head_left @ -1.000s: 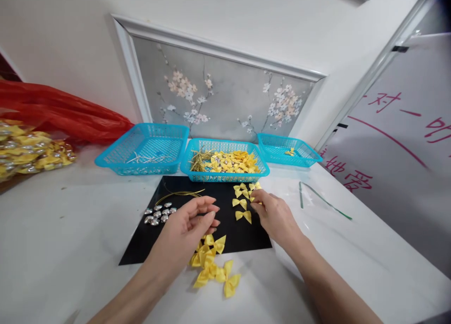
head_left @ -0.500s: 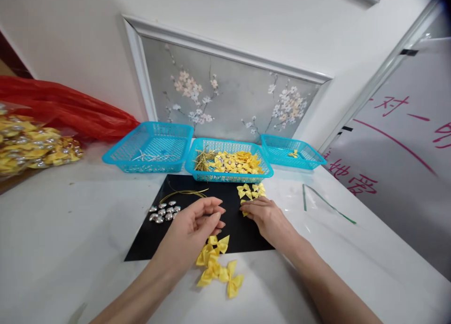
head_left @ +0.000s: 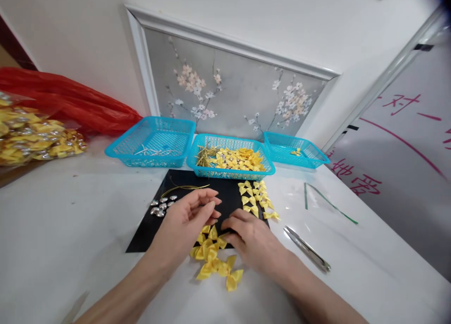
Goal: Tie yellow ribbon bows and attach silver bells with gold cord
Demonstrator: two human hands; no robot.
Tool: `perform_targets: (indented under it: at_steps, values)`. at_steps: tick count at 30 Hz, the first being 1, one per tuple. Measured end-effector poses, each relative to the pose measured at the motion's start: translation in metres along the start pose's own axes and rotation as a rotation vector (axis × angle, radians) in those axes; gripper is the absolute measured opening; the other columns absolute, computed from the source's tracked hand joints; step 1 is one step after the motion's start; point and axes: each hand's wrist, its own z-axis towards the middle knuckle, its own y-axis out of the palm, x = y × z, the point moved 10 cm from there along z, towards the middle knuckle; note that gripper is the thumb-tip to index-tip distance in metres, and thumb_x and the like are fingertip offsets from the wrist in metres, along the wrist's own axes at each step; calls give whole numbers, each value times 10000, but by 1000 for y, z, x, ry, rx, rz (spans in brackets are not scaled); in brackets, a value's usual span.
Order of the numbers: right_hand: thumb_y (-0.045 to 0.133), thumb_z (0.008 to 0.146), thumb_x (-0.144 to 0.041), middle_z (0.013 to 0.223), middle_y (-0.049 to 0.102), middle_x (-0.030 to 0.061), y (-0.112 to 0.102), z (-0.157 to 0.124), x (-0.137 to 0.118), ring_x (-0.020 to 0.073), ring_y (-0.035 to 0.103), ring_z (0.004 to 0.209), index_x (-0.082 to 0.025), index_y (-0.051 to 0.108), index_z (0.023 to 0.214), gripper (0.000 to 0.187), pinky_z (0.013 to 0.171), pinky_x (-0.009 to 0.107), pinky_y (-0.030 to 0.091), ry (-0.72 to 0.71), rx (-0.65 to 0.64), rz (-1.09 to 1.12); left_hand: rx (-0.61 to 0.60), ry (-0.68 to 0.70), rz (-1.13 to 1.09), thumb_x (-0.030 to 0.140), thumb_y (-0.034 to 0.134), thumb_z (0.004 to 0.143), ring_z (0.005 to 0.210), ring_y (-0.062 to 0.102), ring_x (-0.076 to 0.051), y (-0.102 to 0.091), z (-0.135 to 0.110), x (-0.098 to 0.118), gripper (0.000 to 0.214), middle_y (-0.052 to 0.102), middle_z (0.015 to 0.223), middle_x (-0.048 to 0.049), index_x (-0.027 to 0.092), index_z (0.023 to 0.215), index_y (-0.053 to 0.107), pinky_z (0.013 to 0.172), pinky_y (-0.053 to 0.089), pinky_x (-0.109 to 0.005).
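Note:
My right hand (head_left: 252, 237) is over the front of a black mat (head_left: 225, 197). Its thumb and fingers are bent but apart, the fingertips at the edge of a loose pile of yellow ribbon bows (head_left: 210, 253). My left hand (head_left: 192, 216) hovers at the middle of the mat with fingers curled toward the thumb; whatever it holds, if anything, is hidden. Silver beads (head_left: 160, 212) lie beside its wrist, partly covered by the hand. Behind it are gold twist ties (head_left: 183, 188). At the mat's right side, more yellow bows (head_left: 249, 200) sit in rough columns.
Silver scissors-like snips (head_left: 306, 249) and a green strip (head_left: 331, 204) lie on the right. Along the back stand three blue baskets, the middle basket (head_left: 230, 175) holding bows and gold ties. A bag of finished bows (head_left: 38, 136) and red plastic (head_left: 77, 98) are at left.
My right hand has left the bow columns and come back toward the near pile. The bows it covered and the snips now show. My left hand has hardly moved.

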Motion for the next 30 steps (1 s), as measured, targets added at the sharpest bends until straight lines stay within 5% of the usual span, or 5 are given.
perform_targets:
  at_steps: [5, 9, 16, 21, 30]
  values:
    - [562, 809, -31, 813, 586, 17, 6, -2, 7, 159, 585, 739, -186, 565, 752, 166, 652, 253, 441, 56, -9, -6, -33, 15, 17, 335, 606, 815, 783, 665, -173, 2, 1, 0, 220, 699, 972, -36, 209, 994, 630, 716, 556, -308]
    - [526, 844, -57, 696, 562, -19, -20, -6, 9, 127, 536, 624, -200, 492, 743, 179, 563, 227, 386, 91, 198, 110, -62, 0, 28, 384, 636, 799, 876, 656, -190, 5, -1, -1, 251, 694, 966, -38, 208, 978, 640, 768, 543, -301]
    - [421, 905, -50, 864, 639, 78, -54, -27, -41, 183, 559, 754, -197, 571, 886, 211, 671, 318, 413, -349, 501, -179, -313, -436, -388, 483, 580, 841, 624, 649, -121, 39, -23, -31, 307, 666, 746, -16, 188, 924, 594, 586, 514, -214]
    - [464, 906, -71, 905, 662, 74, -50, -31, -51, 193, 576, 785, -206, 596, 956, 195, 684, 344, 419, -442, 419, -244, -279, -274, -263, 316, 718, 764, 686, 635, -111, 27, -14, -21, 250, 657, 775, 11, 202, 947, 592, 599, 477, -192]
    - [544, 873, -199, 854, 613, 28, -42, -10, 9, 143, 605, 761, -211, 570, 984, 115, 664, 247, 506, 20, 349, 556, -280, 47, 65, 170, 603, 758, 827, 655, -188, 32, -11, -1, 313, 682, 865, -3, 237, 1062, 577, 739, 507, -305]
